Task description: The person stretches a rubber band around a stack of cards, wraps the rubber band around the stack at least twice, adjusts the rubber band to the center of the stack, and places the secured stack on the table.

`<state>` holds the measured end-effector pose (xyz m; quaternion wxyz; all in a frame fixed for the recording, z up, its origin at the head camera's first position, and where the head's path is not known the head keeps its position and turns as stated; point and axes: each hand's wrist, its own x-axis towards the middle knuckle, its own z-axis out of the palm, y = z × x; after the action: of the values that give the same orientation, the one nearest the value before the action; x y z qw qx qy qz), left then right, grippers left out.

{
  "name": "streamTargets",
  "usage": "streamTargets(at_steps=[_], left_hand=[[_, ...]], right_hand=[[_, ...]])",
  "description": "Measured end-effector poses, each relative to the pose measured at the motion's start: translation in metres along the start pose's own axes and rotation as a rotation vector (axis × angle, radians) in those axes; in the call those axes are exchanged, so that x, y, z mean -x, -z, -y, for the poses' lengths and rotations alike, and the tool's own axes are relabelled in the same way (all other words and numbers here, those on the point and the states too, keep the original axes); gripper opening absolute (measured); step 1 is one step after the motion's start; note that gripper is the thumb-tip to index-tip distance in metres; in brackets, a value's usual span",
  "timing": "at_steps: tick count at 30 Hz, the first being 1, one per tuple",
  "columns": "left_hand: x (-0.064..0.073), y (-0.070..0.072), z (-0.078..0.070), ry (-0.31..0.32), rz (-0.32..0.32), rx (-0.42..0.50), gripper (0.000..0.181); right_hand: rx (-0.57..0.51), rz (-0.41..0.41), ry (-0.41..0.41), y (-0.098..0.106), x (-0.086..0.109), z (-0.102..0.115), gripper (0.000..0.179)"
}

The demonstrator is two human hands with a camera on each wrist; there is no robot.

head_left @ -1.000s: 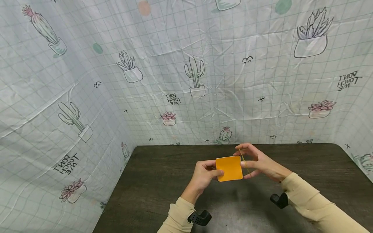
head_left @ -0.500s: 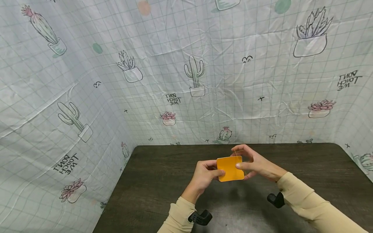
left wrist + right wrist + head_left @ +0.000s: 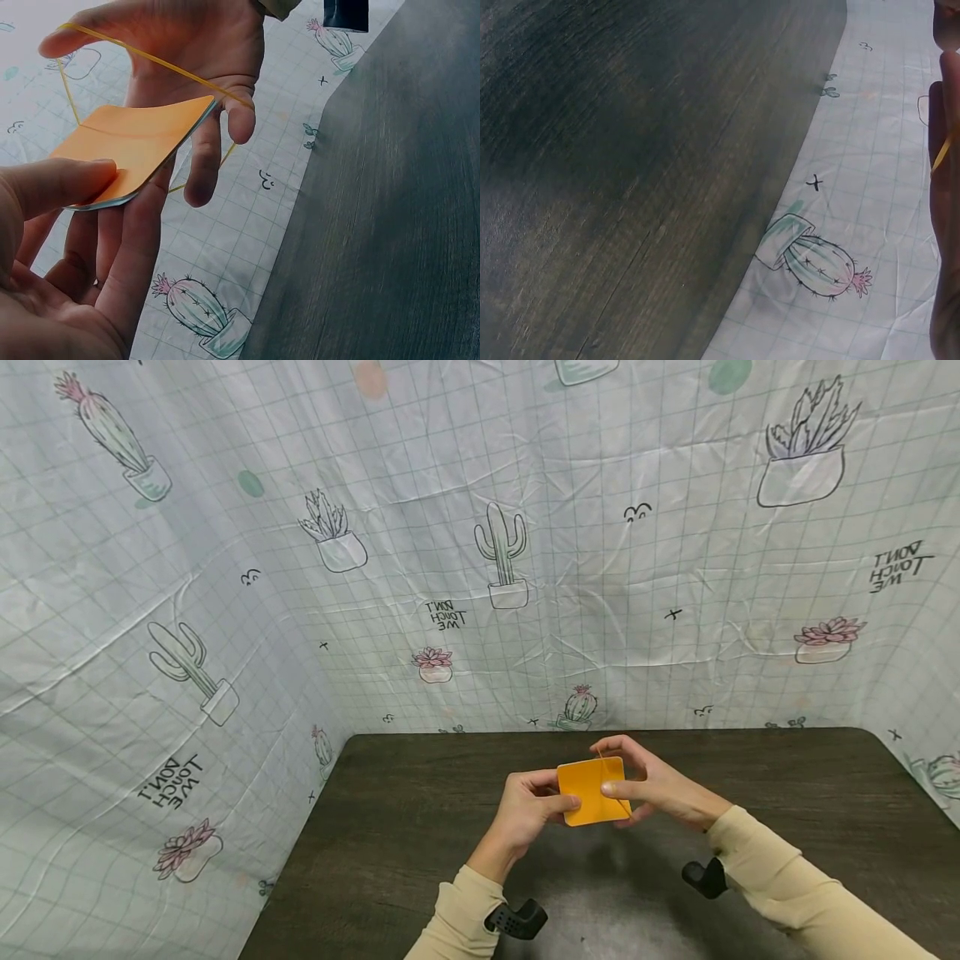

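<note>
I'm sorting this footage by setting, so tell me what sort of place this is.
Probably a filming booth: a white, grid-lined, cactus-printed fabric sheet hangs behind and beside a dark wood-grain table, with two curved black plastic-looking wrist-worn devices in view.

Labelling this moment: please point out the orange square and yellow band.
Orange square [image 3: 590, 782]: head view, bare part of its face.
Yellow band [image 3: 154, 58]: left wrist view, on its upper stretched strand.

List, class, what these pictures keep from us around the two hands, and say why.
Head view: underside of the flat square orange paper-like pad, facing away.
Left wrist view: part of the thin yellow elastic-looking band, behind the left hand.
Right wrist view: most of the right hand, cut off by the right edge.
</note>
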<state>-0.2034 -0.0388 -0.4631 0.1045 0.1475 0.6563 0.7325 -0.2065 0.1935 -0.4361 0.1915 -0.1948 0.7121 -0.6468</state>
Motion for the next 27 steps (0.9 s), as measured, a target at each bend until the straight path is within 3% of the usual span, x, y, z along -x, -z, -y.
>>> streamTargets(at_steps=[9, 27], left_hand=[[0.0, -0.001, -0.002, 0.008, -0.003, 0.011, 0.025], [-0.005, 0.003, -0.006, -0.036, -0.094, 0.06, 0.024]], right_hand=[[-0.036, 0.008, -0.001, -0.006, -0.003, -0.004, 0.056], [-0.129, -0.011, -0.012, -0.017, -0.006, -0.014, 0.063]])
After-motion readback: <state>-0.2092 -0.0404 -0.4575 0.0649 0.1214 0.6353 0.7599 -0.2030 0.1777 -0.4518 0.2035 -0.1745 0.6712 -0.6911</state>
